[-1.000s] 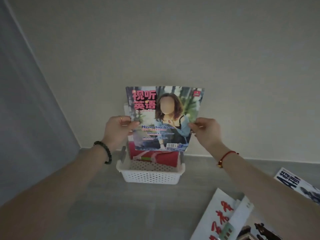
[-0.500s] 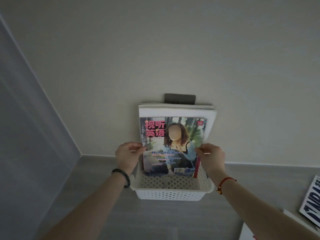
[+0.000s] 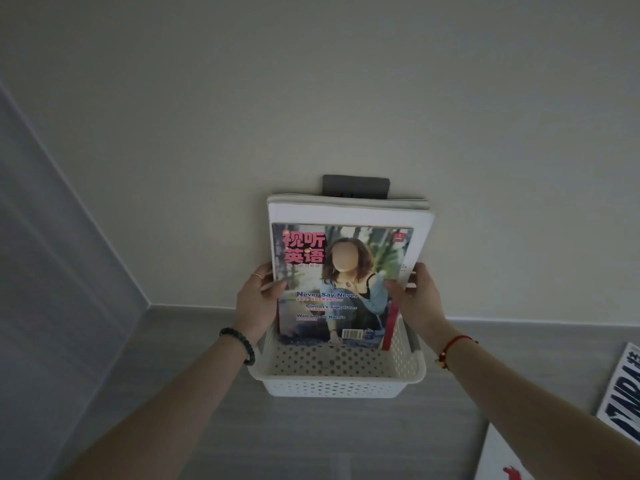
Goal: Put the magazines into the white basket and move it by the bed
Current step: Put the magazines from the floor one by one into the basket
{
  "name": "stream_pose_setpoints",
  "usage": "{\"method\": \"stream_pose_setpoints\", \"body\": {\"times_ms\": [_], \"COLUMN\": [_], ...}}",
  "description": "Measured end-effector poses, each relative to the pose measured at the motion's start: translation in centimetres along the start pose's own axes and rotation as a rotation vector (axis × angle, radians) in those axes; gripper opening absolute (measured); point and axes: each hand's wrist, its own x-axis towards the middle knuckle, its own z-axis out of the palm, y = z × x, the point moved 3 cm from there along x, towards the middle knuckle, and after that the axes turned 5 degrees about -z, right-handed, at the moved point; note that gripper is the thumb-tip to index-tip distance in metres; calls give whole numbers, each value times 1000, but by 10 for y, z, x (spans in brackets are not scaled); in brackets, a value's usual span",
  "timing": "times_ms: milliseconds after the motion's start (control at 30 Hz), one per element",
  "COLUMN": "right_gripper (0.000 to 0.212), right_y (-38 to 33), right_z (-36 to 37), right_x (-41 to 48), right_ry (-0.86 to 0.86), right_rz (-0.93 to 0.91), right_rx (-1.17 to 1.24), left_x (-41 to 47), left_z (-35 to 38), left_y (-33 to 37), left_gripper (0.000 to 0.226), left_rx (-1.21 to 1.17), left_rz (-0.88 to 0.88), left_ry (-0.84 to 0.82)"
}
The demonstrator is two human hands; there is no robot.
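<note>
basket: white plastic, perforated, smooth
front magazine: glossy printed paper cover
floor: grey wood-look planks, matt
wall: matt, painted

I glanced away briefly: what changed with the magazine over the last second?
The colourful magazine went down into the white basket, now standing in front of the white magazines. The left hand and right hand still grip its edges; the basket stayed against the wall.
</note>
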Motion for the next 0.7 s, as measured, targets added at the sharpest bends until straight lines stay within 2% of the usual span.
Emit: {"method": "stream_pose_setpoints", "body": {"times_ms": [100, 233, 300, 367, 467, 700], "right_gripper": [19, 20, 23, 30, 49, 48], "right_y": [0, 5, 3, -1, 3, 64], "right_z": [-4, -7, -10, -15, -36, -156], "right_x": [0, -1, 0, 1, -8, -67], "right_ry": [64, 72, 29, -61, -149, -60], "right_rz": [-71, -67, -54, -60, -63, 96], "right_rx": [-81, -44, -26, -46, -84, -127], "left_x": [2, 3, 2, -1, -13, -59], "left_z": [-3, -1, 2, 4, 2, 29], "left_y": [-4, -7, -6, -5, -5, 16], "left_gripper": [21, 22, 21, 29, 39, 26], "left_rx": [-48, -41, -44, -69, -182, -241], "left_rz": [-31, -36, -53, -87, -146, -171], "left_ry": [19, 16, 49, 139, 255, 107]}}
